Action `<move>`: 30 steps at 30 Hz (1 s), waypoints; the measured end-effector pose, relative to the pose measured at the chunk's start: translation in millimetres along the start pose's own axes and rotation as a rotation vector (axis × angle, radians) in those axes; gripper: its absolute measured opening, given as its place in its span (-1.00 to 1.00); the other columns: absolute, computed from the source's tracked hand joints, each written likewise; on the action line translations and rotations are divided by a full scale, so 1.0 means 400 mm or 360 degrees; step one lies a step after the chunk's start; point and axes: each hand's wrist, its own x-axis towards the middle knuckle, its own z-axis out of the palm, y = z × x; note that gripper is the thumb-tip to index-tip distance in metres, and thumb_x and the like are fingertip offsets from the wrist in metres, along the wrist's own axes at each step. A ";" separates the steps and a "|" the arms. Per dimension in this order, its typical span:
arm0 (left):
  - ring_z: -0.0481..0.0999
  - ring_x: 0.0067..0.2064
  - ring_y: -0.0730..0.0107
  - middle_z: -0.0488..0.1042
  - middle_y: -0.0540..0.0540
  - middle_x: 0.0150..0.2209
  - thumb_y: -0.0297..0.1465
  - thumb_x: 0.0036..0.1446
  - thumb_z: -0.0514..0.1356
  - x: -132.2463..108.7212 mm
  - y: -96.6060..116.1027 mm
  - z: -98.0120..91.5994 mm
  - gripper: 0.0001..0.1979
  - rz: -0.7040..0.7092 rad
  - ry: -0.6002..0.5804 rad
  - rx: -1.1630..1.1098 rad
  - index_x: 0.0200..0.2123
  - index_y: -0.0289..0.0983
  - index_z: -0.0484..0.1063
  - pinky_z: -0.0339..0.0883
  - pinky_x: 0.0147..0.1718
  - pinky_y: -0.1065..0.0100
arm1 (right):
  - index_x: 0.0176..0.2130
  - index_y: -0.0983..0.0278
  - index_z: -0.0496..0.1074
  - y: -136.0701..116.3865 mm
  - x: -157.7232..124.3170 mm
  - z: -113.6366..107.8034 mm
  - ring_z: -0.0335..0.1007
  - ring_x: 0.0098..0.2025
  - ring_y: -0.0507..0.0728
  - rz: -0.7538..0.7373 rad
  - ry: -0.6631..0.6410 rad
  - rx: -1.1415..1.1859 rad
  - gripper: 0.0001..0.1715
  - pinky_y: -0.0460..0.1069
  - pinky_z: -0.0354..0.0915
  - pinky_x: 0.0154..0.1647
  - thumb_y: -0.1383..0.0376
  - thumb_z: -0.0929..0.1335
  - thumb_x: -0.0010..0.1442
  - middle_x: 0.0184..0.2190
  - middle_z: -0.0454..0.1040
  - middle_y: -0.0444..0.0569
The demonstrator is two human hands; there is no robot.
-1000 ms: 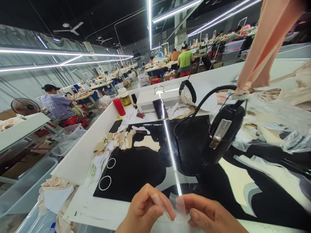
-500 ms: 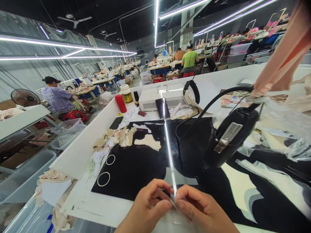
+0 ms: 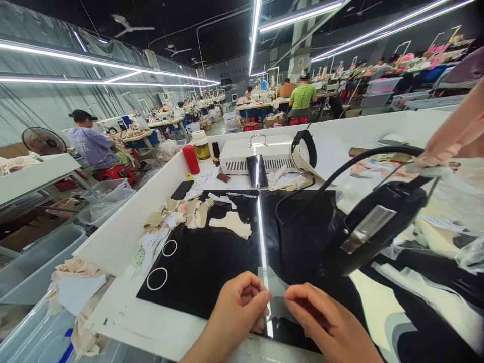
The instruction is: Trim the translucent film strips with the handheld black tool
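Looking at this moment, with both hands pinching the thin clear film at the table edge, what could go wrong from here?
1. The clear film is pinched only between the left hand and the right hand, at the very front of the table; a slack grip could let it slip off the edge.
2. The black tool stands close behind the hands, its cord looping across the black mat. A wide hand movement might snag the cord or hit the tool.

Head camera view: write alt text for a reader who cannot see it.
Two bare hands, left hand and right hand, pinch a small clear plastic piece between their fingers over a glossy black worktable. A black corded tool hangs just beyond, with beige fabric scraps and two white rings to the left.
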 end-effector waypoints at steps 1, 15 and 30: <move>0.37 -0.58 0.51 0.46 0.04 -0.50 -0.09 0.08 0.35 0.007 0.000 -0.001 -0.63 0.0015 0.0020 0.0044 -0.32 -0.26 0.38 0.29 -0.60 0.48 | -0.25 0.08 0.53 0.008 0.006 -0.003 0.46 -0.36 0.09 -0.0073 0.0018 -0.0072 -0.76 -0.08 0.38 -0.28 0.06 0.34 0.37 -0.37 0.54 -0.18; 0.46 -0.43 0.39 0.44 0.09 -0.43 -0.46 0.36 0.17 0.027 -0.038 -0.014 -0.84 0.0764 0.0481 0.1651 -0.33 -0.19 0.35 0.16 -0.41 0.38 | -0.12 0.16 0.51 0.067 0.073 0.024 0.60 -0.32 0.14 -0.0832 0.0295 -0.0972 -0.54 0.00 0.47 -0.37 0.16 0.11 0.56 -0.30 0.56 -0.04; 0.53 -0.39 0.37 0.51 0.08 -0.38 -0.49 0.32 0.26 0.033 -0.053 -0.013 -0.86 0.0835 0.0523 0.1874 -0.30 -0.19 0.41 0.20 -0.41 0.34 | -0.20 0.22 0.52 0.067 0.076 0.036 0.46 -0.43 0.10 -0.0963 0.0376 -0.1224 -0.47 -0.02 0.39 -0.45 0.23 0.07 0.57 -0.42 0.49 -0.07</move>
